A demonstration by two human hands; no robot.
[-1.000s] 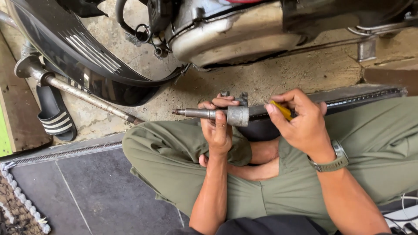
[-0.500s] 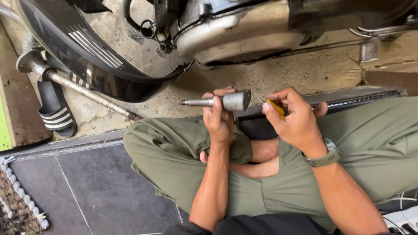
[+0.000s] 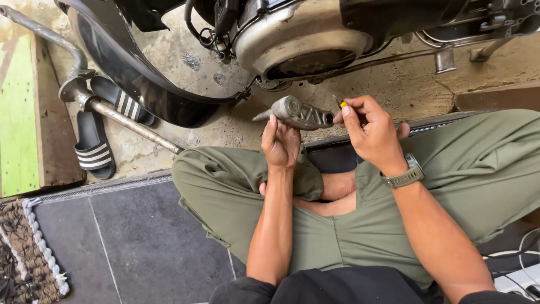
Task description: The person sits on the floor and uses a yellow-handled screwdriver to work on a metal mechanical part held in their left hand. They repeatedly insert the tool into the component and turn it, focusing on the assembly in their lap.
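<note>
I sit cross-legged on the floor in olive trousers, facing a scooter. My left hand grips a grey metal part with a thin shaft that points left; the part is held up in front of the scooter's engine cover. My right hand, with a watch on its wrist, pinches a small yellow-handled tool whose tip meets the right end of the metal part.
The scooter's black body panel curves at upper left, its metal stand tube beside two black striped sandals. A dark tiled floor and a woven mat lie at lower left. White cables sit at lower right.
The metal part has turned in my left hand so its round end faces me. Both hands have lifted a little toward the engine, and the view has shifted.
</note>
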